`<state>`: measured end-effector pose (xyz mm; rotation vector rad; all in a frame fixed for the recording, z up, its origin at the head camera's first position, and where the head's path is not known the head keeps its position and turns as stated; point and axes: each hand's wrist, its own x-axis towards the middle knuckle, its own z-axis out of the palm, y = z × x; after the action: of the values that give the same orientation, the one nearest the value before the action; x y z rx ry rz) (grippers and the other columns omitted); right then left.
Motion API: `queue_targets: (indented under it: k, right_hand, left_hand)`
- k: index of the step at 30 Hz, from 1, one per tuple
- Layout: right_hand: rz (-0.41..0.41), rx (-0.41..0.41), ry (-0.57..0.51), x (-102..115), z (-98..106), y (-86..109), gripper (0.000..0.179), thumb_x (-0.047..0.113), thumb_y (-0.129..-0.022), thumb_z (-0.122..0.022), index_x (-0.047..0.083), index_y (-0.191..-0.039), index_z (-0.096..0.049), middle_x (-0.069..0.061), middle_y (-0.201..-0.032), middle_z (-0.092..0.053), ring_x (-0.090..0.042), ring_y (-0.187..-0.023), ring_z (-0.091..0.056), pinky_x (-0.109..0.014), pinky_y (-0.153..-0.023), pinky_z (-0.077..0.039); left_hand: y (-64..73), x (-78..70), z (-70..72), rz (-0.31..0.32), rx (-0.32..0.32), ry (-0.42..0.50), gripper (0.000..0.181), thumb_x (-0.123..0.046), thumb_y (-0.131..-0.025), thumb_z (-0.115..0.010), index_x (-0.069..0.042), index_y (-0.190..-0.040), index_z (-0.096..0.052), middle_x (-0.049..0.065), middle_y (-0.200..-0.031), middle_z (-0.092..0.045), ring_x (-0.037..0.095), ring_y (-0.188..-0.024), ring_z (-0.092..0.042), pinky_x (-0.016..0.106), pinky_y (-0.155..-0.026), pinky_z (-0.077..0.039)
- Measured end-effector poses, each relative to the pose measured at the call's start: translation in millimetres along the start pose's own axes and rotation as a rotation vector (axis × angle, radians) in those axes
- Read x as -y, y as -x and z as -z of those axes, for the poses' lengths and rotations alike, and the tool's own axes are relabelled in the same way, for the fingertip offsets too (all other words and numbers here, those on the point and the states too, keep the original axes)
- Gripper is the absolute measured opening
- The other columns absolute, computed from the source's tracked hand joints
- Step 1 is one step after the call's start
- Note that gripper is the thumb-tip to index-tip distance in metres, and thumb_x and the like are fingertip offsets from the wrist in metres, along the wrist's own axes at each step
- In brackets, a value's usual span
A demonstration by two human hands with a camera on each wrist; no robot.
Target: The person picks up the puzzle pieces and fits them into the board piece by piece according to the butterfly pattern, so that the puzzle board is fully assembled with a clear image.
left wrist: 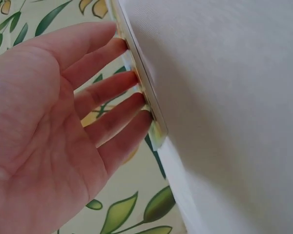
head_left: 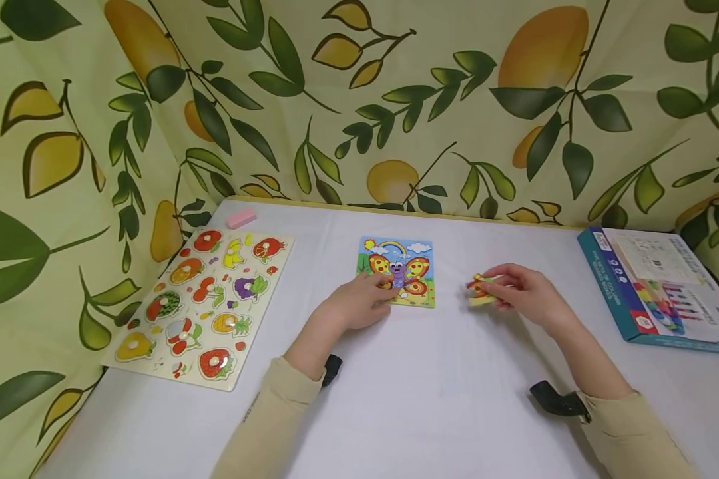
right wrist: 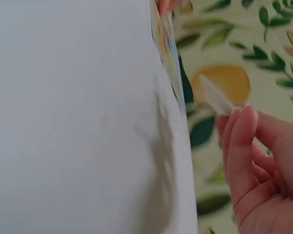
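A small square butterfly puzzle point(head_left: 397, 249) lies on the table in the head view, showing a purple butterfly, a sun and a rainbow. The left hand point(head_left: 359, 301) rests its fingertips on the puzzle's lower left part, covering some of that wing. In the left wrist view its fingers point(left wrist: 119, 131) are nearly straight against the puzzle's surface. To the right of the puzzle, the right hand point(head_left: 524, 293) pinches a red and yellow puzzle piece point(head_left: 478, 293) above the table. The right wrist view shows this piece point(right wrist: 215, 95) from its pale side, between thumb and fingers.
A fruit puzzle board point(head_left: 254, 249) with knobbed pieces lies at the left. Behind it is a pink block point(head_left: 241, 218). A boxed set point(head_left: 665, 279) lies at the far right. A leaf-and-fruit patterned cloth point(head_left: 395, 100) hangs along the table's back edge.
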<state>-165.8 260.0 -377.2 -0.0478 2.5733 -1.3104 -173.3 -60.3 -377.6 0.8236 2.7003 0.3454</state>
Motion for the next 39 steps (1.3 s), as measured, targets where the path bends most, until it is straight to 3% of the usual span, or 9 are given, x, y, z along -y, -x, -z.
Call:
queue_targets:
  k: [5, 12, 20, 30, 35, 39]
  right_hand:
    - [-0.015, 0.045, -0.171, 25, -41, -27.6, 0.045, 0.025, -0.094, -0.066, -0.001, -0.129, -0.053, -0.013, -0.101, -0.061, -0.013, -0.073, -0.063, -0.025, -0.07, -0.056]
    - [-0.07, 0.068, -0.148, 33, -68, -49.5, 0.038, 0.021, -0.091, -0.071, -0.001, -0.12, -0.057, -0.008, -0.09, -0.067, -0.014, -0.07, -0.064, -0.022, -0.068, -0.056]
    - [-0.106, 0.068, -0.119, 39, -74, -50.2, 0.032, 0.019, -0.091, -0.071, 0.0, -0.114, -0.06, -0.008, -0.09, -0.058, -0.012, -0.068, -0.061, -0.022, -0.064, -0.056]
    - [-0.12, 0.068, -0.084, 41, -75, -51.1, 0.03, 0.019, -0.091, -0.071, 0.0, -0.111, -0.06, -0.008, -0.089, -0.059, -0.012, -0.067, -0.062, -0.023, -0.064, -0.056]
    - [-0.132, 0.077, -0.072, 42, -75, -52.5, 0.03, 0.018, -0.09, -0.071, 0.0, -0.111, -0.059, -0.009, -0.088, -0.06, -0.012, -0.066, -0.063, -0.023, -0.064, -0.056]
    - [-0.142, 0.087, -0.071, 44, -75, -52.9, 0.03, 0.018, -0.09, -0.071, -0.001, -0.111, -0.059, -0.009, -0.089, -0.06, -0.012, -0.066, -0.063, -0.023, -0.064, -0.056]
  left_hand:
    - [-2.5, -4.8, 0.6, 0.014, -0.001, -0.027, 0.039, -0.027, -0.101, -0.051, -0.02, -0.139, -0.056, 0.009, -0.148, -0.044, 0.031, -0.135, -0.038, 0.044, -0.105, -0.041]
    - [-4.3, -7.8, -0.2, 0.021, -0.005, -0.036, 0.039, -0.028, -0.101, -0.051, -0.021, -0.139, -0.057, 0.009, -0.147, -0.044, 0.033, -0.136, -0.037, 0.046, -0.104, -0.042]
    - [-5.0, -9.5, -0.9, 0.03, 0.019, -0.057, 0.042, -0.03, -0.1, -0.052, -0.022, -0.142, -0.054, 0.009, -0.149, -0.041, 0.033, -0.139, -0.033, 0.045, -0.107, -0.038]
    - [-2.5, -7.7, 0.5, 0.026, 0.027, -0.045, 0.044, -0.032, -0.1, -0.053, -0.023, -0.143, -0.052, 0.009, -0.151, -0.039, 0.033, -0.139, -0.032, 0.046, -0.107, -0.038]
    - [-1.2, -7.2, 0.0, 0.03, 0.037, -0.014, 0.046, -0.035, -0.1, -0.053, -0.03, -0.145, -0.049, 0.009, -0.154, -0.036, 0.032, -0.14, -0.03, 0.046, -0.108, -0.037]
    - [0.3, -9.4, -0.4, 0.022, 0.051, -0.053, 0.049, -0.045, -0.099, -0.052, -0.033, -0.147, -0.045, 0.011, -0.155, -0.032, 0.035, -0.139, -0.029, 0.047, -0.106, -0.039]
